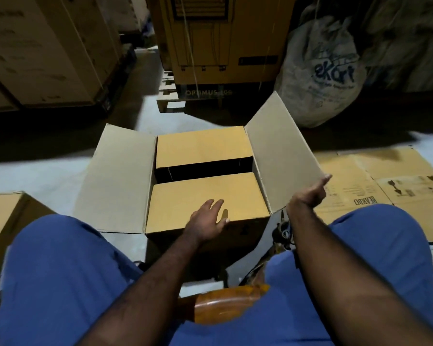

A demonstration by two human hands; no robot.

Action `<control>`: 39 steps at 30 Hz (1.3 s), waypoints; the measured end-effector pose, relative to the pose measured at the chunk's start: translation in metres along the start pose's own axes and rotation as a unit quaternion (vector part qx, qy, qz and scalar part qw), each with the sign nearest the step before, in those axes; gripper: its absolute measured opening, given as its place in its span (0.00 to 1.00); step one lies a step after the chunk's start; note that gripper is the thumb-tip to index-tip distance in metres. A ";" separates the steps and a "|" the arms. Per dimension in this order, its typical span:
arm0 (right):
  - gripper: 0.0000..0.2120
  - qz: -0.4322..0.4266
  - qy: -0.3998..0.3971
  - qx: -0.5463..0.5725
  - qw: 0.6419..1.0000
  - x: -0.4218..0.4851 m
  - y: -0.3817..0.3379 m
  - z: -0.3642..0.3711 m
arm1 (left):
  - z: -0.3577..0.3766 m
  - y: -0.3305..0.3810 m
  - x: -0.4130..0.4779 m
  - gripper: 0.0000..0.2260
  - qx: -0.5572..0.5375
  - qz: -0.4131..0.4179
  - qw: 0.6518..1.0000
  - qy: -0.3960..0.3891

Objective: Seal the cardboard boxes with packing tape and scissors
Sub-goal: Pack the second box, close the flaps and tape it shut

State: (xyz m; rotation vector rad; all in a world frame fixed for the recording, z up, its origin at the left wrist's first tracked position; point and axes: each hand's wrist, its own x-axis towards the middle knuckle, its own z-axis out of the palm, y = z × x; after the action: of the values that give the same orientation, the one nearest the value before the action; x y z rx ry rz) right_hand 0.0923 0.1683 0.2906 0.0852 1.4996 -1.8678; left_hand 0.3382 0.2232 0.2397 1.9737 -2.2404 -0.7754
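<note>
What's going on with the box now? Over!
Left hand open, flat on near flap. Right hand open, at right flap edge. Cardboard box unsealed, side flaps open. Tape roll between legs, nothing blocking.

One open box (198, 186), one tape roll (223, 304) — one white sack (320, 71).

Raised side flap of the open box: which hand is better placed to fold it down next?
Right. The right hand is at the outer edge of the raised flap, fingers straight, so it could push it inward. The left hand lies flat on the near inner flap, holding it down.
</note>
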 end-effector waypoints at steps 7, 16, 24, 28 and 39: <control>0.31 -0.104 -0.279 -0.163 0.941 -0.015 0.016 0.005 | 0.002 0.000 0.007 0.31 -0.044 0.006 0.999 0.007; 0.37 -0.084 -0.482 -0.532 0.691 -0.026 0.085 0.008 | -0.035 -0.035 -0.003 0.21 -0.086 -0.079 0.970 0.213; 0.30 -0.050 -0.473 -0.446 0.758 -0.039 0.108 0.031 | -0.100 -0.140 -0.031 0.19 0.039 -0.341 0.848 0.405; 0.30 -0.039 -0.472 -0.419 0.775 -0.042 0.121 0.038 | -0.114 -0.175 -0.044 0.27 -0.056 -0.519 0.792 0.316; 0.29 -0.017 -0.471 -0.400 0.786 -0.042 0.127 0.040 | -0.160 -0.106 -0.048 0.20 -0.044 -0.388 0.850 0.353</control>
State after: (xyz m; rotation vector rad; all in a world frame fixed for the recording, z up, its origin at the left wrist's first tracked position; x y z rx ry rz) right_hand 0.2105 0.1467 0.2185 -1.1096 1.3617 -0.8461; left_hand 0.5018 0.2095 0.3505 2.5361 -0.9682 -0.0851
